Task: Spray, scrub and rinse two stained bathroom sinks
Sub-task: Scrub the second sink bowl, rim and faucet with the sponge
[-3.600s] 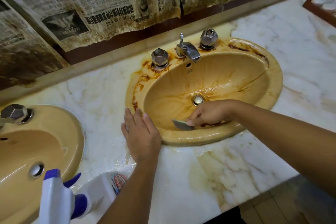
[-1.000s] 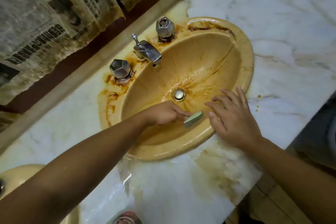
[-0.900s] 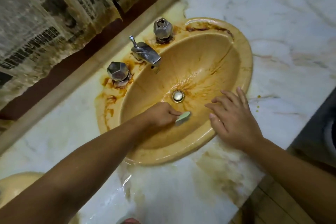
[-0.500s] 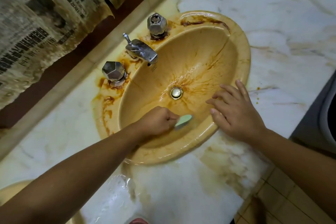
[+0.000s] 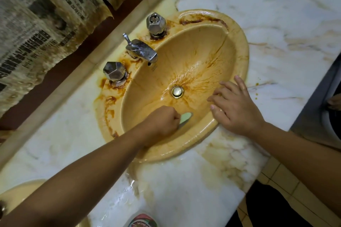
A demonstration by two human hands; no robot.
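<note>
A yellow-tan sink (image 5: pixel 241 57) streaked with rust-brown stains sits in a marble counter (image 5: pixel 184 190). My left hand (image 5: pixel 162 121) is closed in a fist on a pale green scrub pad (image 5: pixel 185 117), pressed against the near inner wall of the basin, below the drain (image 5: pixel 177 91). My right hand (image 5: pixel 238 110) lies flat with fingers spread on the sink's right front rim and holds nothing. A second yellow sink (image 5: pixel 22 188) shows at the bottom left corner, mostly hidden by my left arm.
A metal spout (image 5: pixel 142 51) and two faceted metal handles (image 5: pixel 114 72) (image 5: pixel 156 23) stand at the sink's back, ringed by rust. The top of a spray bottle (image 5: pixel 143 221) peeks in at the bottom edge. Stained newspaper (image 5: pixel 36 24) covers the wall. The counter edge runs at right.
3.6 s ago my right hand held the pad and my left lay on the rim; now they are swapped. Over the last second the pad makes small strokes on the near wall.
</note>
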